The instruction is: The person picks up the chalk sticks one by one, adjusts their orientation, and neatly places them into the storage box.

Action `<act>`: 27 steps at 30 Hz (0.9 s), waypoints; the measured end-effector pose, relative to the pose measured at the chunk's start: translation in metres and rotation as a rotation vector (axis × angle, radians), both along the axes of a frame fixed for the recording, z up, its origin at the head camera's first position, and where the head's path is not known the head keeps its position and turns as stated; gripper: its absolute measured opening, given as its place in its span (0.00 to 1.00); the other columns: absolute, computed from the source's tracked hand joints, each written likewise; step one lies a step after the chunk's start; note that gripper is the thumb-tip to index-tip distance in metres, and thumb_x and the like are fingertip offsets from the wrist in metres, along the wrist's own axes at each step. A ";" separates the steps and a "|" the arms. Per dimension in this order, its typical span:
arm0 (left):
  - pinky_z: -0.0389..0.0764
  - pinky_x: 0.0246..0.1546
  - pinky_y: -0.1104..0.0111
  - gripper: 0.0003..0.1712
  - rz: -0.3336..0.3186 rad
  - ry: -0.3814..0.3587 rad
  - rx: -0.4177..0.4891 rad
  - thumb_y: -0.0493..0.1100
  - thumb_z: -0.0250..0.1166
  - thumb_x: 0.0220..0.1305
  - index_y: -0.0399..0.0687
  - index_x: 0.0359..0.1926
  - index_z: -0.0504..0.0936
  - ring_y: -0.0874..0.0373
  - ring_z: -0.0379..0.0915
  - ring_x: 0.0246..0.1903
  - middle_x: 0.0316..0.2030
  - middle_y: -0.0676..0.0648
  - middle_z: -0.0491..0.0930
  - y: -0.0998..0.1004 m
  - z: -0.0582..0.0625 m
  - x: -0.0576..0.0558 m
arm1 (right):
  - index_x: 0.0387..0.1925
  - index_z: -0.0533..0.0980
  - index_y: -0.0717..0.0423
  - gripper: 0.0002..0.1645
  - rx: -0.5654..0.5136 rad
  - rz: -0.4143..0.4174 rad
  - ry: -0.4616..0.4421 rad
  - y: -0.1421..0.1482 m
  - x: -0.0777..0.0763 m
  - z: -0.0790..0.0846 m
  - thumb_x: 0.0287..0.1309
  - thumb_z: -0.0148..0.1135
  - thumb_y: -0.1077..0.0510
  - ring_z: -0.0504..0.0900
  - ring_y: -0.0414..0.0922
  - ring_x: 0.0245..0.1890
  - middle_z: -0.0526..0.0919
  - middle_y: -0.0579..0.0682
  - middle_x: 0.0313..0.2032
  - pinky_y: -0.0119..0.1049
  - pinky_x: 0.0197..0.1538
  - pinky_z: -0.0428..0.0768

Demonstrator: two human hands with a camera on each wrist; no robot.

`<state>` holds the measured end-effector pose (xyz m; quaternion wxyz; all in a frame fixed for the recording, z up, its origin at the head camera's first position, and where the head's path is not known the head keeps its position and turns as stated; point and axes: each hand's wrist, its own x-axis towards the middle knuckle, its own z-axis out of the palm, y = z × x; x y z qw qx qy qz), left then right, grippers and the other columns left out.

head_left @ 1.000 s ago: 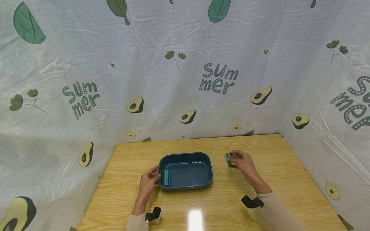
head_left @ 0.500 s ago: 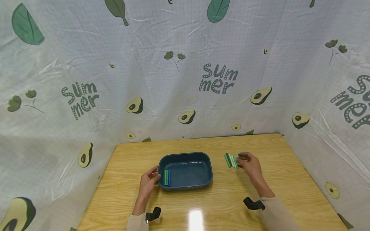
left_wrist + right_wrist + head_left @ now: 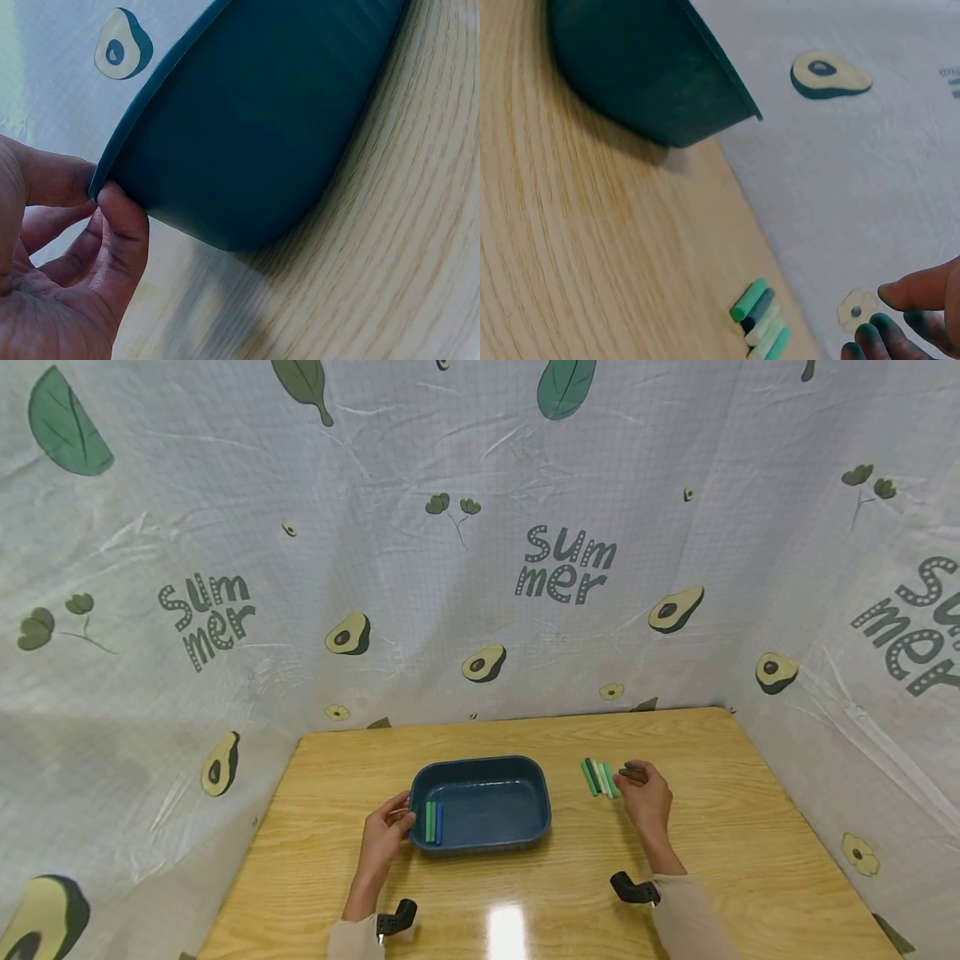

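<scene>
My left hand (image 3: 383,837) pinches the left rim of a dark blue-green plastic tray (image 3: 495,814), thumb and forefinger on its edge in the left wrist view. Inside the tray, against its left end, two green chalk sticks (image 3: 431,822) and a blue chalk stick (image 3: 439,823) lie side by side. To the right of the tray, a row of chalk sticks (image 3: 598,778) in greens, dark and pale shades lies on the table. Just right of that row is my right hand (image 3: 648,800), thumb and fingers apart with nothing between them. Its fingertips (image 3: 885,324) are stained dark green.
The wooden table (image 3: 570,893) ends at a white sheet (image 3: 420,677) printed with avocados, which stands behind and at both sides. A black wrist camera (image 3: 397,917) sits on the left wrist, and another camera (image 3: 634,888) on the right.
My right hand has moved off the row of chalk sticks to the right, uncovering it, and its forearm has swung slightly left since. The left hand and the tray have stayed put.
</scene>
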<state>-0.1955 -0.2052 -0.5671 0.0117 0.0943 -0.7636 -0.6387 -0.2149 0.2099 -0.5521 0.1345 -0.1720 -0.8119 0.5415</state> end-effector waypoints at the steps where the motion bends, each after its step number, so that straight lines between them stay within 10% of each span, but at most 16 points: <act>1: 0.78 0.33 0.72 0.25 0.000 -0.001 -0.002 0.30 0.59 0.66 0.37 0.64 0.73 0.61 0.74 0.43 0.56 0.34 0.75 0.000 0.000 0.000 | 0.58 0.73 0.63 0.23 -0.008 -0.018 0.008 0.000 0.000 -0.001 0.63 0.62 0.59 0.82 0.59 0.51 0.82 0.65 0.52 0.40 0.45 0.82; 27: 0.77 0.33 0.72 0.26 -0.003 -0.017 -0.020 0.32 0.60 0.67 0.38 0.65 0.72 0.62 0.74 0.43 0.57 0.34 0.74 0.000 -0.001 0.002 | 0.48 0.78 0.64 0.17 0.060 -0.254 0.083 -0.020 -0.016 -0.046 0.58 0.64 0.62 0.86 0.60 0.43 0.86 0.65 0.43 0.54 0.49 0.78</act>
